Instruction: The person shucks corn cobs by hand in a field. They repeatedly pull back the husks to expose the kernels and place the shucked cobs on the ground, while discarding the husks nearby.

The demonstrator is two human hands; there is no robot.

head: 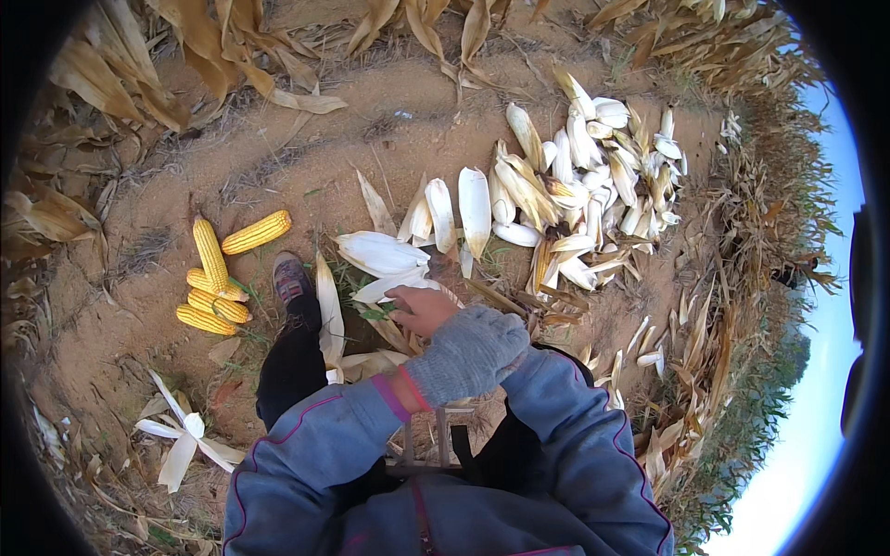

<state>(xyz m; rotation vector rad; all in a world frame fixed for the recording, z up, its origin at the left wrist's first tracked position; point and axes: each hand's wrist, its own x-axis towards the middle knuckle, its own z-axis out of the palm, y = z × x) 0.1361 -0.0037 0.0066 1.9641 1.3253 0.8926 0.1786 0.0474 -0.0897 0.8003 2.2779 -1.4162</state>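
Note:
My left hand (480, 347), in a grey knit glove with a red cuff, lies across my right forearm. Its curled fingers grip the grey-blue right sleeve (549, 382) near the wrist. My bare right hand (423, 310) reaches out to the left from beneath it, thumb and fingers apart, with nothing visible in it. White corn husks (382, 257) lie on the soil just beyond my right hand, with green weeds (374, 311) beside its fingertips. Several husked yellow corn cobs (212, 257) are grouped on the ground at left.
A large heap of corn ears in pale husks (584, 181) spreads at upper right. An opened empty husk (184, 441) lies at lower left. Dry corn plants (208, 48) border the bare soil. My shoe (290, 278) stands between the cobs and the husks.

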